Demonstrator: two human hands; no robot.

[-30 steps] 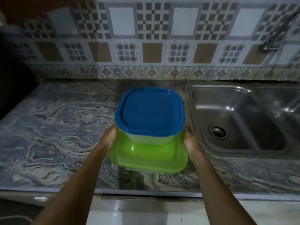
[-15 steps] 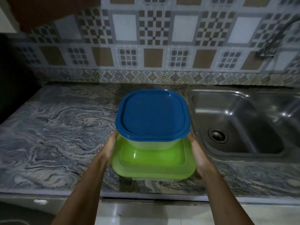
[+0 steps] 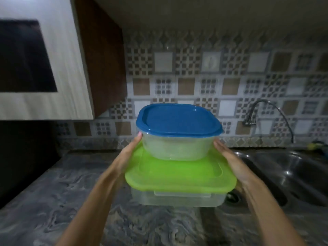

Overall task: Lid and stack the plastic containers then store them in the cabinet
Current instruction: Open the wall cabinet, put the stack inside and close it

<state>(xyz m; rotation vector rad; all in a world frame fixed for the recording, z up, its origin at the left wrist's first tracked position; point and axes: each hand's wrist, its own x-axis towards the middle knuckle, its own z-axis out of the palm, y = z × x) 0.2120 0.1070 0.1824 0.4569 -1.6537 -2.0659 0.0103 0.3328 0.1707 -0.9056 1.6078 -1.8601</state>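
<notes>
At the far left hangs a wall cabinet [image 3: 44,68] with a pale wood-grain door and a dark panel set in it; its brown side faces the patterned wall tiles [image 3: 230,82]; below it the marbled grey counter [image 3: 53,201] runs from the left edge toward the sink; the left hand [image 3: 126,158] is pressed flat against the left side of a two-box stack, fingers stretched forward along it, the fingertip reaching the clear wall of the upper box just under its lid; the hand is clamped on the stack rather than curled round it; the stack is held up in the air above the counter's front part, in front of the tiled wall; its lower piece is a clear box [image 3: 177,199] closed with a green lid [image 3: 177,176]; on that lid sits a smaller clear box [image 3: 177,148] closed with a blue lid [image 3: 177,119], set toward the back of the green lid and roughly level; the right hand [image 3: 230,162] presses the stack's right side in the same flat way, fingers reaching up beside the smaller box; so both hands squeeze the stack between their palms; to the right, let into the counter, lies the steel sink [image 3: 292,174], its drain partly hidden behind the lower box's corner; a curved tap [image 3: 255,110] rises from the wall above the sink's back edge; something small, yellow-green and too blurred to identify lies at the sink's far right back corner
</notes>
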